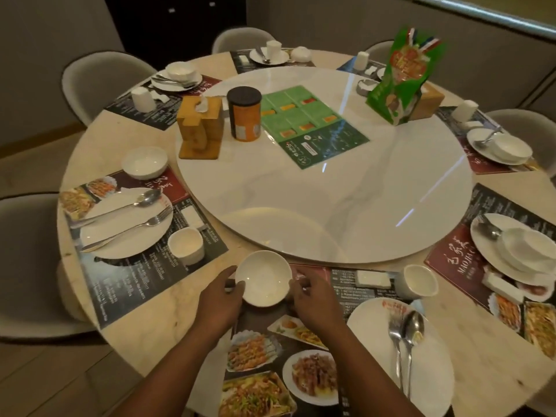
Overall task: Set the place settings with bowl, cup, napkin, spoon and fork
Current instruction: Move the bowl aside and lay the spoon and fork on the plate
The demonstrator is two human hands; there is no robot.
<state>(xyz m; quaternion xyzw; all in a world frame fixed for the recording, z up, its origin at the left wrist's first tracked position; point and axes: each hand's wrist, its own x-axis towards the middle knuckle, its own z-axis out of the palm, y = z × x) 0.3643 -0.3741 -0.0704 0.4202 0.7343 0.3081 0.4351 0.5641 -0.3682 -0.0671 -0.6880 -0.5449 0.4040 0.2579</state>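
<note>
A small white bowl (pixel 262 278) sits at the far left corner of the nearest placemat (pixel 313 299). My left hand (pixel 221 299) grips its left rim and my right hand (pixel 313 299) touches its right rim. On the same placemat, to the right, lies a white plate (pixel 373 326) with a fork (pixel 395 335) and a spoon (pixel 413 329) on it. Beyond the plate stand a white cup (pixel 419 279) and a folded white napkin (pixel 373 278).
The left setting has a plate (pixel 126 224) with spoon and fork, a cup (pixel 186 245), a napkin (pixel 192 216) and a bowl (pixel 145 162). A lazy Susan (pixel 331 188) carries a wooden tissue holder (pixel 200 127), an orange canister (pixel 244 114), a menu and a green stand (pixel 403 76). Chairs ring the table.
</note>
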